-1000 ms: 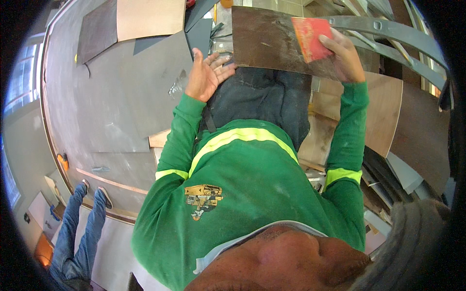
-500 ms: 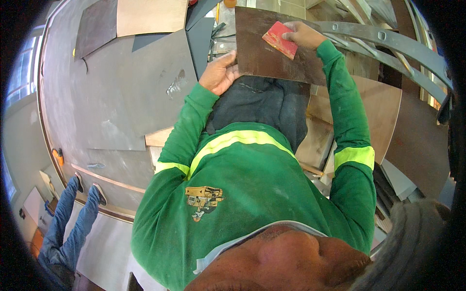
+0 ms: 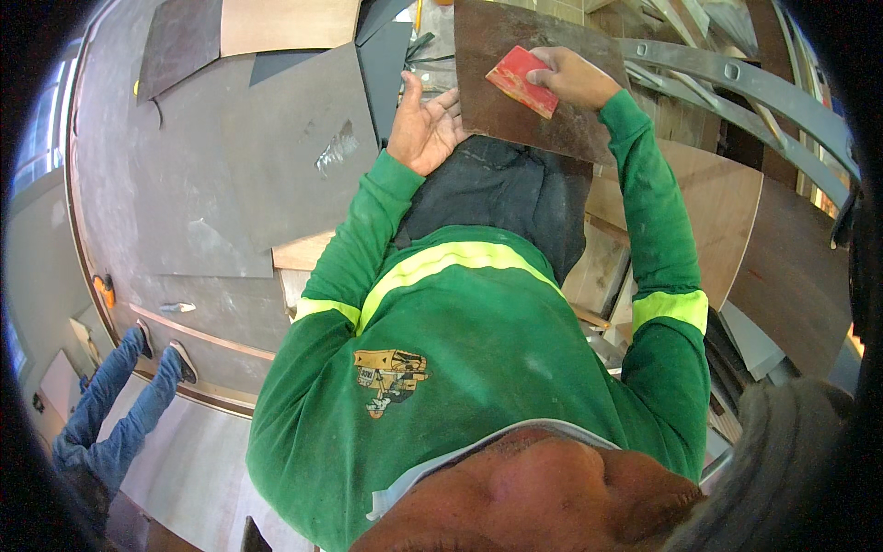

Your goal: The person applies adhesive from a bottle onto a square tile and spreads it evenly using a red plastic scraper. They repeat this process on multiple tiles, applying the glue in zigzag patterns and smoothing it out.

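Note:
A dark brown flat sheet lies in front of me across my lap, its surface marked with pale smears. My right hand grips a red, flat rectangular spreader, worn and streaked with yellowish residue, over the sheet. Whether its edge presses on the sheet I cannot tell. Beside the sheet's left edge, my left hand is open, palm up, thumb raised and fingers apart. Its fingertips come close to that edge; nothing is in the hand.
Large grey sheets cover the left side, with a pale wooden sheet at the far left. A metal ladder-like frame stands at right. Another person's legs are at lower left, near an orange-handled tool.
My left hand has let go of the sheet's left edge and opened, thumb up. The right hand has shifted the red spreader slightly left across the sheet.

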Motion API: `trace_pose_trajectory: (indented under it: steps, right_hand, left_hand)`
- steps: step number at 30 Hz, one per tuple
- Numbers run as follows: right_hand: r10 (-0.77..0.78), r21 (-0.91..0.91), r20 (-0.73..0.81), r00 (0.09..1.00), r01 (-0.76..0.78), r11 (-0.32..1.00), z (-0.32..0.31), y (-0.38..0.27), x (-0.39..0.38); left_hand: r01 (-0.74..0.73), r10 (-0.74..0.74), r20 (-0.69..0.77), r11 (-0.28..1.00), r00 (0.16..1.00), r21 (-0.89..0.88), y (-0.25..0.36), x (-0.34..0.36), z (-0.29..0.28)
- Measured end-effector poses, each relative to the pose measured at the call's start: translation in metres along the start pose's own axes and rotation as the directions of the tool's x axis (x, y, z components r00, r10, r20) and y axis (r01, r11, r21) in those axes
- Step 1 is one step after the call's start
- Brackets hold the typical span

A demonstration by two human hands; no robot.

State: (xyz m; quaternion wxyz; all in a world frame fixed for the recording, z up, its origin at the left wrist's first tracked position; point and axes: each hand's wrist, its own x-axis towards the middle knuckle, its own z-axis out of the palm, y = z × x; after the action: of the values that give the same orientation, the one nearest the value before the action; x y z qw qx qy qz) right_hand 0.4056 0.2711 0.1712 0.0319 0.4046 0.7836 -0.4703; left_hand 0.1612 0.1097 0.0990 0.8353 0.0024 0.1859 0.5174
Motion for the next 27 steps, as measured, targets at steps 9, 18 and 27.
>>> trace_pose_trajectory:
  steps: [9, 18, 27]
  right_hand:
    - [-0.023, 0.075, 0.102, 0.995, 0.015, 0.997, 0.015, -0.028, -0.006]
    - [-0.116, 0.115, 0.132, 0.984, 0.101, 0.988, 0.041, -0.07, -0.023]
    - [-0.263, 0.469, 0.063, 0.963, 0.204, 0.859, 0.067, -0.151, -0.027]
  left_hand:
    - [0.012, -0.008, 0.039, 0.995, 0.999, -0.103, -0.001, -0.002, -0.006]
    - [0.215, -0.03, 0.441, 0.902, 0.897, -0.375, -0.002, 0.007, -0.036]
    - [-0.055, 0.06, -0.091, 0.997, 0.994, 0.057, 0.028, -0.03, -0.019]
